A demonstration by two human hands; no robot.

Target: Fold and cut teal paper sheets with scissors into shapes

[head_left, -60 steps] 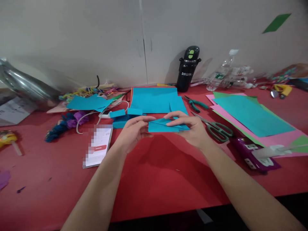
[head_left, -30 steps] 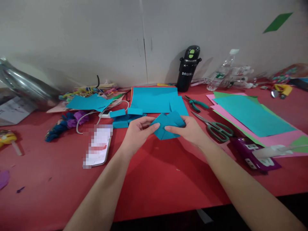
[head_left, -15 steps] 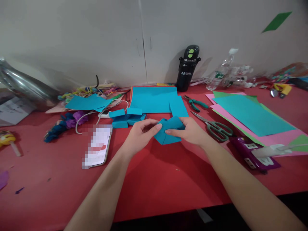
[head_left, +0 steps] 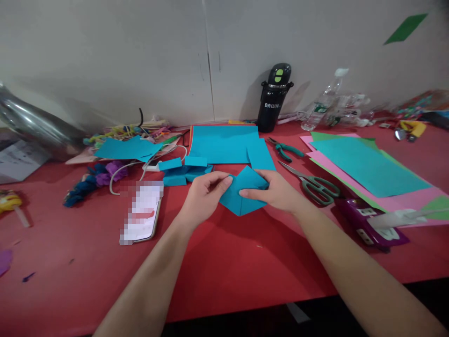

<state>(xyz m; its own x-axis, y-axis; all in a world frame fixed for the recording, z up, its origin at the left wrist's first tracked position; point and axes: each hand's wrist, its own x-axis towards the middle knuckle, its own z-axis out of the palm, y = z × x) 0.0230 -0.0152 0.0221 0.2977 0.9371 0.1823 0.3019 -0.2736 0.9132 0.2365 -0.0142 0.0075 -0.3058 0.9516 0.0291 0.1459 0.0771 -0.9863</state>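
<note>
A folded piece of blue paper (head_left: 242,199) is held up between both hands over the red table (head_left: 224,267). My left hand (head_left: 205,194) pinches its left edge between thumb and fingers. My right hand (head_left: 277,191) grips the right side, thumb lying across the front and fingers behind, out of sight. The paper has a pointed top, a pointed bottom and a crease down its lower middle. Just left of it lies another folded blue paper piece (head_left: 175,172) with raised flaps. Behind are flat blue sheets (head_left: 224,142).
A phone (head_left: 143,213) lies left of my left arm. To the right are scissors (head_left: 317,187), pliers (head_left: 286,149), a purple package (head_left: 368,229) and a stack of coloured paper (head_left: 372,168). A black bottle (head_left: 272,105) and a clear plastic bottle (head_left: 321,107) stand near the wall.
The blue paper in my hands has spread wider, its top now rising to a clear point and its lower point reaching further down. Both hands have barely shifted.
</note>
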